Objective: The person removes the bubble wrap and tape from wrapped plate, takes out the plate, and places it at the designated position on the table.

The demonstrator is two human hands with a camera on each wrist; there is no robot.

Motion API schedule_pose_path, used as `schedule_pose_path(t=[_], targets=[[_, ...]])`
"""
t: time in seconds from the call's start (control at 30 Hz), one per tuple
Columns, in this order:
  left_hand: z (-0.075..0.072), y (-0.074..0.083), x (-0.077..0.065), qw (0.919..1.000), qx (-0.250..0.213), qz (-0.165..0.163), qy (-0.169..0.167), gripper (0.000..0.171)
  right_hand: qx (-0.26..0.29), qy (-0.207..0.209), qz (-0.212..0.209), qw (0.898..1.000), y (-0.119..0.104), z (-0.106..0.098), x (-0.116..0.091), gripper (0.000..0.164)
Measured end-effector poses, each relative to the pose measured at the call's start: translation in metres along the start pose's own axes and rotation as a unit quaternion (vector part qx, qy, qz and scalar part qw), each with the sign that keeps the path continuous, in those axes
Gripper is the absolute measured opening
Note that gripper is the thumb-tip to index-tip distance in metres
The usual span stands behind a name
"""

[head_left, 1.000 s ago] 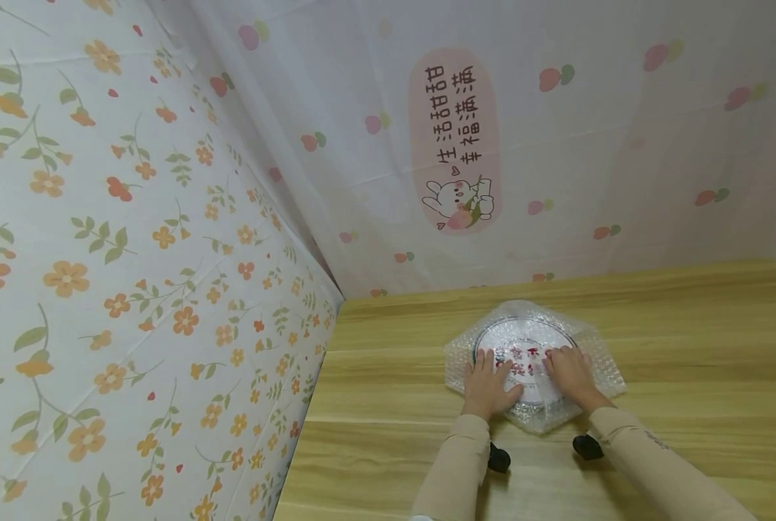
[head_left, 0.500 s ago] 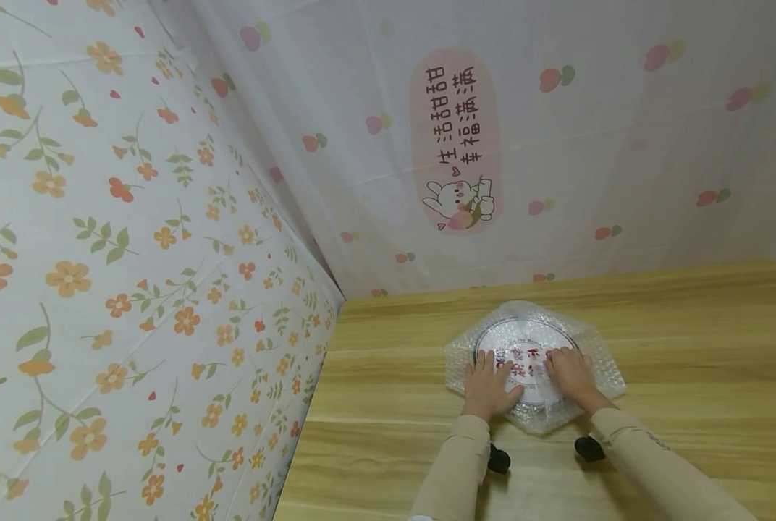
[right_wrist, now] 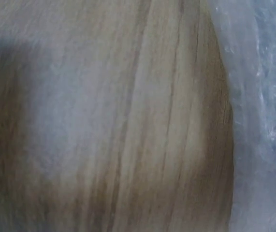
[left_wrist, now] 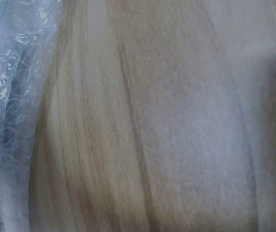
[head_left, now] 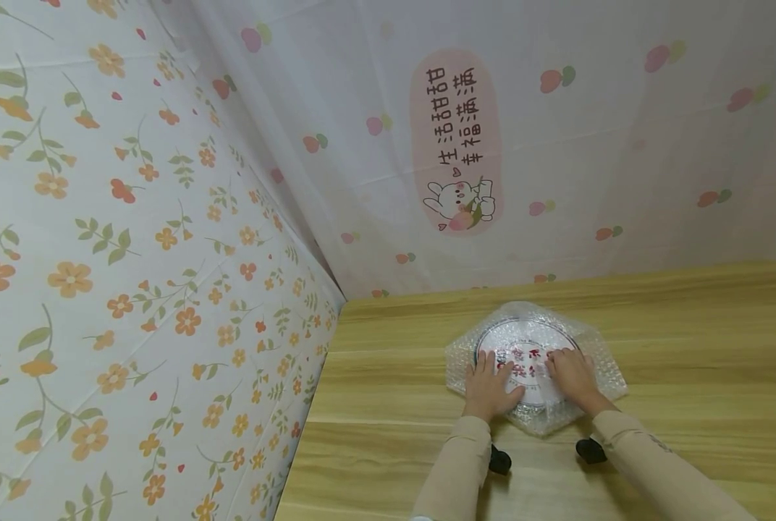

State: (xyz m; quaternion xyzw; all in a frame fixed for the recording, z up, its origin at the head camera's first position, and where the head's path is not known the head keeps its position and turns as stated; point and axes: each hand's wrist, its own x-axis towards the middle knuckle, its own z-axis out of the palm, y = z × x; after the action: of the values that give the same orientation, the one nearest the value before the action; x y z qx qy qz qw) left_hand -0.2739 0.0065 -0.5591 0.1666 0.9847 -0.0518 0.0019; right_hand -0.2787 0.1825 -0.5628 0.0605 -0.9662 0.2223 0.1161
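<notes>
A flat round white thing with red characters and a dark ring near its edge lies inside clear bubble wrap on the table. My left hand rests on its left side, fingers straight and thumb spread. On the right side lies my right hand, its fingers loosely bent on the wrapped thing; the fingertips are hard to make out. Part of the printing is hidden under the hands. At the left edge of the left wrist view shows the bubble wrap; in the right wrist view the bubble wrap fills the right edge.
The wood-grain table stretches out on both sides of the wrap. A floral cloth hangs along the left, and a fruit-printed curtain stands behind. Black wrist cameras hang under the sleeves.
</notes>
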Motion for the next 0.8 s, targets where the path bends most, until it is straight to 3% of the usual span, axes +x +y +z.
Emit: schedule_pose_path(t=[0.8], targets=[[0.0016,0.0002,0.0003,1.0,0.003,-0.005,0.003,0.055,0.011,0.024,-0.006,1.0,0.001,0.0029,-0.0025,0.018]])
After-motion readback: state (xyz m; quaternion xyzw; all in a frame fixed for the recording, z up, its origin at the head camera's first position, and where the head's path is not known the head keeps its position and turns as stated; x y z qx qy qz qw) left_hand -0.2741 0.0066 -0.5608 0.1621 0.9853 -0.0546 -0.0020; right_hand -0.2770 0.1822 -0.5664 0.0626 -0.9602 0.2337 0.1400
